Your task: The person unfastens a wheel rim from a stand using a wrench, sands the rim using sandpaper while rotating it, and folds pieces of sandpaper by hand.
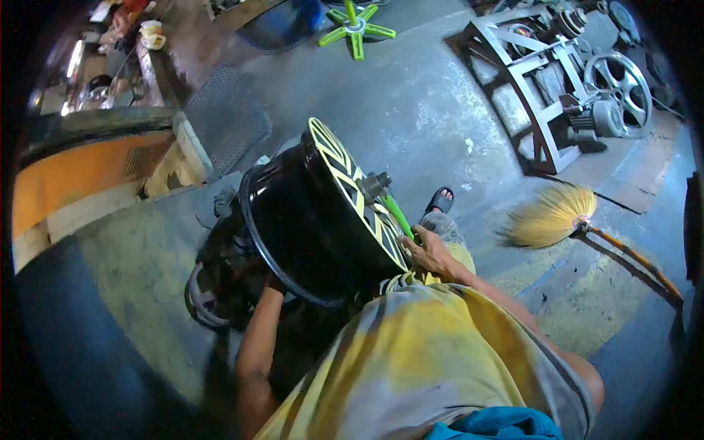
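Observation:
A car wheel rim (323, 220) stands tilted in front of me, with a glossy black barrel and a yellow-and-black spoked face. At the centre of that face sits a dark metal hub piece (376, 185), with a bright green handle (397, 215) running from it. My right hand (429, 255) is closed around the handle's lower end, close to the rim's edge. On the barrel's back side is my left hand (274, 284), its fingers hidden behind the wheel. A dark machine body (227, 271) lies in shadow beneath and behind the wheel.
A broom (557, 216) lies on the floor to the right. Farther back stands a metal frame (532, 95) with a motor and a spoked pulley. A green star-shaped base (357, 29) is at the top. An orange-sided bench (81, 187) and a textured mat (227, 114) are at left.

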The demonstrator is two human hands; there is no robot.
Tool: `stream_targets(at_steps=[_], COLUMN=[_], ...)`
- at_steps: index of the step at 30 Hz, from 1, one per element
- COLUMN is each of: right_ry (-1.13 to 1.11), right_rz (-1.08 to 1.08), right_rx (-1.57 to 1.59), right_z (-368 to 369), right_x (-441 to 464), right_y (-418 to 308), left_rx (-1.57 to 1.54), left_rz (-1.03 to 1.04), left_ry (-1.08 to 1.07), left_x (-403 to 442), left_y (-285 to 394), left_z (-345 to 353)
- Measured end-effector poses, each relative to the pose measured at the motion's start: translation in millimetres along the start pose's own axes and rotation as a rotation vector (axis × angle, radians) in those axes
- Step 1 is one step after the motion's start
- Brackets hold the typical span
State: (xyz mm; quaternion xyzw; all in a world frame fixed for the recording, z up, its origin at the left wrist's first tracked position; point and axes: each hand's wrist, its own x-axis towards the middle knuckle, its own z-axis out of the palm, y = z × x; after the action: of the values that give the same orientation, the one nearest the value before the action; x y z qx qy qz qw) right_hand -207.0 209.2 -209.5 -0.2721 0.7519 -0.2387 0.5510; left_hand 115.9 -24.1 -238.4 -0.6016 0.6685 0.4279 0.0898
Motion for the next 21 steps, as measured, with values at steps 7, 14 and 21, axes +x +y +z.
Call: stream_targets(at_steps=[7, 14, 21], right_ry=[0.014, -0.012, -0.013], right_rz=[0.106, 0.248, 0.247], right_rx=[0.552, 0.605, 0.448], right_z=[26.7, 24.2, 11.6], right_x=[8.1, 6.2, -1.8], right_y=[24.0, 3.3, -19.8], left_rx=[0.051, 0.049, 0.022], left_rz=[-0.029, -0.049, -0.072], left_ry=[0.060, 0.101, 0.127], left_x=[23.3, 11.4, 7.6], left_y=[-3.7, -10.0, -14.2], left_z=[13.8, 23.0, 23.3])
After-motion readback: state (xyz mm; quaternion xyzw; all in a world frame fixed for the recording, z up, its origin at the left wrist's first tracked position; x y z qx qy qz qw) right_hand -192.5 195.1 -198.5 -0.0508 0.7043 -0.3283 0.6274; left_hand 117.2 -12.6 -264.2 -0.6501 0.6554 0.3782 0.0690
